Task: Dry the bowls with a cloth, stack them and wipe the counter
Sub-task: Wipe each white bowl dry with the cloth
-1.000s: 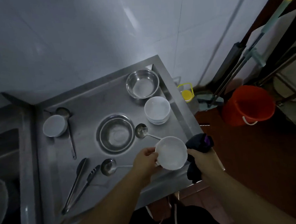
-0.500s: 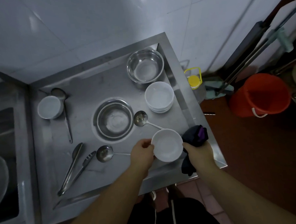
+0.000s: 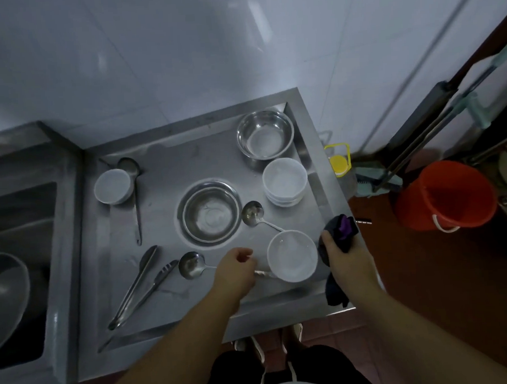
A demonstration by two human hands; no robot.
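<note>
Both bare forearms are reaching forward over the near edge of the bench (image 3: pixel 194 321). The left hand (image 3: pixel 235 269) is hovering loosely curled, knuckles up, fingers (image 3: pixel 246 255) half bent and gripping nothing, just left of the white bowl (image 3: pixel 292 256). The right hand (image 3: pixel 342 254) is sitting just right of that bowl, clenched around a dark cloth (image 3: pixel 341 229).

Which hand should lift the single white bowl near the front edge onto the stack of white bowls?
Probably the left hand. It is empty and loosely curled beside the white bowl. The right hand is closed on the dark cloth, though it is nearer the stack of white bowls.
</note>
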